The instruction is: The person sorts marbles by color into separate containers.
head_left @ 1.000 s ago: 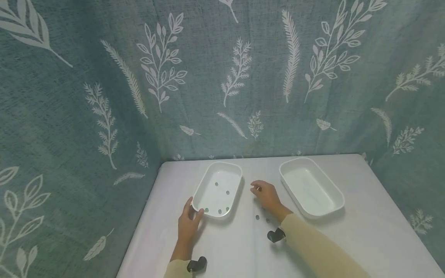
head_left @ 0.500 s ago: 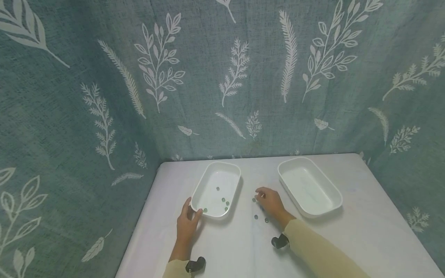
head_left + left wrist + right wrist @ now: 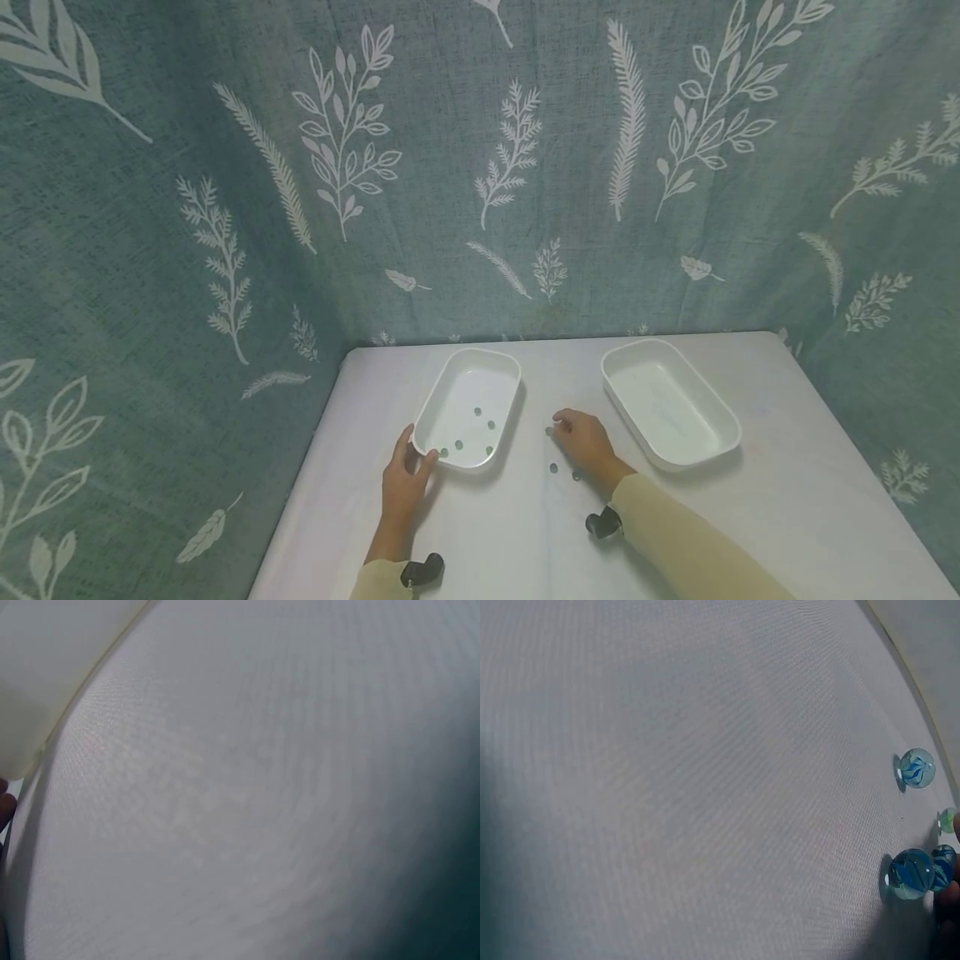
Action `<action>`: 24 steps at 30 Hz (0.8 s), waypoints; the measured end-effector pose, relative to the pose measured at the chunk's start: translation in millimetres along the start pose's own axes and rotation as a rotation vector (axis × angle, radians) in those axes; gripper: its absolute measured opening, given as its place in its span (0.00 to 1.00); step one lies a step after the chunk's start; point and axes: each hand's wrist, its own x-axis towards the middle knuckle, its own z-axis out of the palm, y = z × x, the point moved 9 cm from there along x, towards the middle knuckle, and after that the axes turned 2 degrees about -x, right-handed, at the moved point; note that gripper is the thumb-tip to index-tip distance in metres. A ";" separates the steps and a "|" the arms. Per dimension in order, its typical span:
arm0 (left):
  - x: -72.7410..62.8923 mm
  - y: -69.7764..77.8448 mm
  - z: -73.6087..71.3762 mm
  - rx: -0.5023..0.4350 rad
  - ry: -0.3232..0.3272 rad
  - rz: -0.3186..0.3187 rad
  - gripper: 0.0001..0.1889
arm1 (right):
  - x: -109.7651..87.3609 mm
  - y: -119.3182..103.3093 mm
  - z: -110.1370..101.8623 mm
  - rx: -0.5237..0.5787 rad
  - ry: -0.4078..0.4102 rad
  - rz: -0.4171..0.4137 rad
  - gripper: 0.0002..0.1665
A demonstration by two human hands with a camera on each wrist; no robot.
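Observation:
In the head view my left hand [image 3: 403, 487] holds the near-left corner of a white tray [image 3: 420, 408], thumb at the front rim and fingers along the side. Several small glass marbles [image 3: 459, 445] lie in it. Right of this tray, my right hand [image 3: 585, 442] is low over the table with bent fingers, among loose marbles [image 3: 553, 468]. The right wrist view shows a marble with blue swirls [image 3: 917, 767], another blue one [image 3: 911, 874], and a greenish marble [image 3: 948, 820] at the fingertips. I cannot tell if the right fingers pinch one.
A second white tray [image 3: 667, 412] stands at the back right of the white-covered table [image 3: 495, 533], with no marbles visible in it. Green leaf-print curtains [image 3: 450, 167] enclose the back and sides. Each wrist carries a small black camera [image 3: 423, 570].
My right hand has come nearer and slightly right, then stayed almost still. A marble now shows beside its fingertips. The marbles in the left tray have rolled about; my left hand keeps its place.

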 end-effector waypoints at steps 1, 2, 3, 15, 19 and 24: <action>-0.1 -0.1 0.2 0.001 0.000 0.002 0.38 | 0.1 0.1 0.5 -0.013 -0.001 -0.001 0.16; -0.3 0.2 0.1 0.000 0.001 0.003 0.38 | 0.3 0.1 1.2 -0.024 -0.004 0.000 0.16; -0.6 0.8 -0.1 0.000 0.002 0.005 0.38 | 0.4 -0.5 1.5 -0.031 -0.004 -0.006 0.16; -0.5 1.1 -0.1 0.005 -0.010 0.009 0.39 | 3.9 4.6 10.6 -0.078 -0.018 0.014 0.22; -0.6 2.1 -0.7 0.006 -0.011 0.003 0.38 | 4.5 3.9 12.5 -0.093 -0.024 -0.004 0.20; -0.9 2.7 -1.0 0.001 -0.010 -0.012 0.37 | 4.9 1.7 14.3 -0.128 -0.029 -0.015 0.19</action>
